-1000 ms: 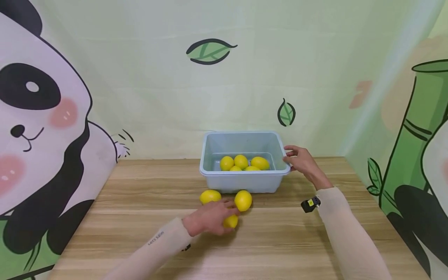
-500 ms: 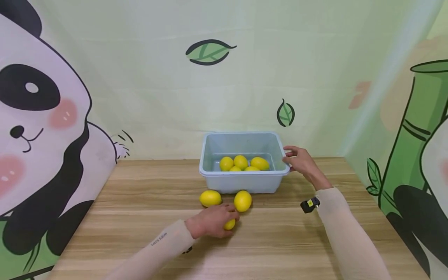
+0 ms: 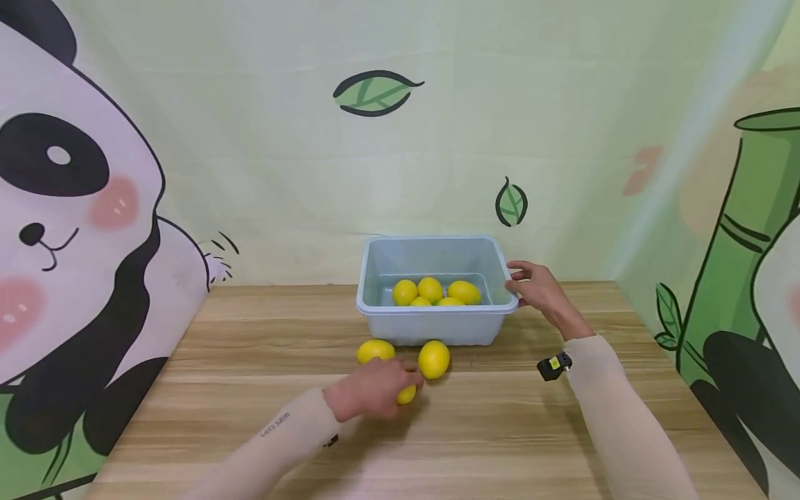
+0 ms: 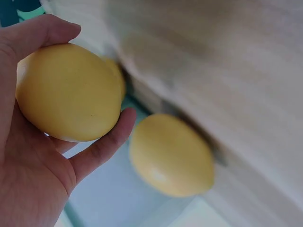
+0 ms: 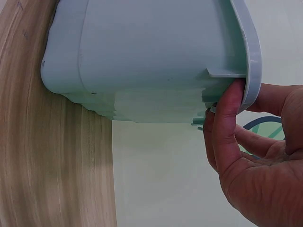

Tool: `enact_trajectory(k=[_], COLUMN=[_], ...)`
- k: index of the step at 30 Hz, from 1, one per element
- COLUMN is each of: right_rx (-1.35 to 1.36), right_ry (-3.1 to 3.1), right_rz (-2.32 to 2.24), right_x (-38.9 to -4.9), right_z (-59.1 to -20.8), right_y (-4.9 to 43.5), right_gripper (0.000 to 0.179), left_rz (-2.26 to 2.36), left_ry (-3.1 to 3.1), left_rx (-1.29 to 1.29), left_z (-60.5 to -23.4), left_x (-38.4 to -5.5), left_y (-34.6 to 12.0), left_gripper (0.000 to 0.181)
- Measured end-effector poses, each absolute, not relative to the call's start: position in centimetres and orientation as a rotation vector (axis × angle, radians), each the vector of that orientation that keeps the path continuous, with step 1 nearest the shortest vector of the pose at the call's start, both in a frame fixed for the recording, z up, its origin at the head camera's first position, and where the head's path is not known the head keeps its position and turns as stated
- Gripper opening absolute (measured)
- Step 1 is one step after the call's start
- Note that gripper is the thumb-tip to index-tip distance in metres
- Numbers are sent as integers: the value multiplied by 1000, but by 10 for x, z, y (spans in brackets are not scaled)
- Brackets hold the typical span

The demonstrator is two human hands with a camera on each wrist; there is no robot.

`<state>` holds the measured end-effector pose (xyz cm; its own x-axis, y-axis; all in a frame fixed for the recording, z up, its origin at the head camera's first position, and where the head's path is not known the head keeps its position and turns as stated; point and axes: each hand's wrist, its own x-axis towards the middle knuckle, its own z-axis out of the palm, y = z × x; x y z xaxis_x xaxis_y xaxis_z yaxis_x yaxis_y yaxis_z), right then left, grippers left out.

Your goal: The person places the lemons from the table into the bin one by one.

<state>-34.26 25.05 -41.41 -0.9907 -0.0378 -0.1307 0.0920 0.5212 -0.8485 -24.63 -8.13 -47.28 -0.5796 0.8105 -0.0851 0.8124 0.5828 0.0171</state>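
My left hand (image 3: 375,387) grips a yellow lemon (image 4: 71,92), thumb on one side and fingers curled round the other. In the head view the hand hides most of this lemon, low over the table in front of the bin. Two more lemons lie beyond the hand: one lemon (image 3: 434,360) just right of its fingertips, another lemon (image 3: 375,348) behind the knuckles, partly covered. With my right hand (image 3: 542,288) I hold the right rim of a light blue plastic bin (image 3: 431,325); the right wrist view shows fingers (image 5: 226,127) hooked under the lip.
Several lemons (image 3: 430,290) rest inside the bin, partly hidden by its front wall. The bin stands at the back of the wooden table (image 3: 281,326), close to a printed fabric backdrop (image 3: 281,173) with pandas, leaves and bamboo.
My left fingers have closed round the front lemon, and hand and lemon have shifted slightly up and left. The right hand and bin stay put.
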Motion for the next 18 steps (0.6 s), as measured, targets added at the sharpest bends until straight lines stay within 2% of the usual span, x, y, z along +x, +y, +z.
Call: enact_trajectory(k=[18], right_rx=[46], right_ry=[2604], right_rz=[-1486], right_x=[-342], right_z=[-414], right_y=[251], right_gripper=[55], left_rz=[-8], left_ry=[2822], left_rx=[1481], left_z=[-415], left_x=[-248], left_y=[-83], left_gripper=[32])
